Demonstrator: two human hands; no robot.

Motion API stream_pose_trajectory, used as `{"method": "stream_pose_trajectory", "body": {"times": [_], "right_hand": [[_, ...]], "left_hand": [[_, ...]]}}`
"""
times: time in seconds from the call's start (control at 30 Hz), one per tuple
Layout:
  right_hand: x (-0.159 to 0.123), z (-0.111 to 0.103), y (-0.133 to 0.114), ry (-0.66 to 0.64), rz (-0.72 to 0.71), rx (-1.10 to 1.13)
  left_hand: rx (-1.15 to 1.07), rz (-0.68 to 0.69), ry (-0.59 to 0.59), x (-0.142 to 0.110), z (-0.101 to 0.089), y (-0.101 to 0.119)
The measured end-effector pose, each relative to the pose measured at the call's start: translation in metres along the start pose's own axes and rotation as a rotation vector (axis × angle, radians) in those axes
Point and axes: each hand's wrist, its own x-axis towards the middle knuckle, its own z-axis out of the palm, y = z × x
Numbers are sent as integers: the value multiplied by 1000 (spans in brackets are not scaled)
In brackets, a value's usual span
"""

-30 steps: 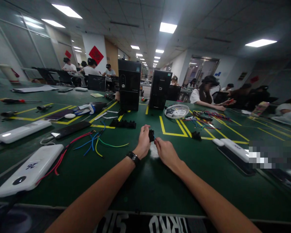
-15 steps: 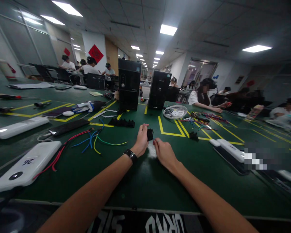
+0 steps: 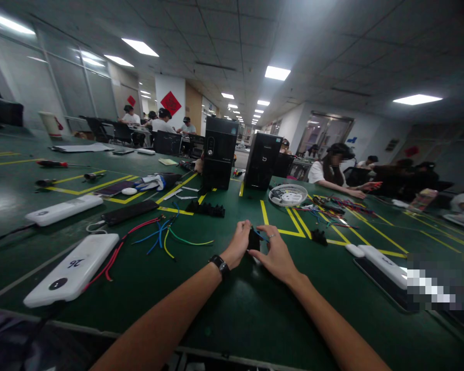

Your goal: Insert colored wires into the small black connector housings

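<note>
My left hand is closed round the left side of a small black block, held up just above the green table. My right hand comes at it from the other side, thumb below and forefinger above, gripping the block's edge. A short blue wire shows by the right forefinger; its end at the block is hidden. Left of the hands lie loose blue wires, a yellow-green wire and red wires. A row of similar black blocks sits beyond them.
Two black computer towers stand ahead. White power banks lie at left and right. A white basket, tangled wires, another black block and a screwdriver are on the table. A person sits across at right.
My right hand has opened from a pinch and now spans the black block, with a blue wire showing. The view has shifted, so the scene sits lower and further right.
</note>
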Motion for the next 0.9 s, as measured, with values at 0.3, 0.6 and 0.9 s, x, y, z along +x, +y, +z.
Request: {"method": "stream_pose_trajectory", "body": {"times": [0.3, 0.6, 0.9], "right_hand": [[36, 12, 48, -226, 205, -35], [118, 71, 75, -248, 233, -163], [135, 94, 79, -253, 137, -136]], "left_hand": [[474, 121, -109, 32, -62, 61], [1452, 397, -135, 88, -190, 127], [1575, 301, -206, 99, -228, 109]]}}
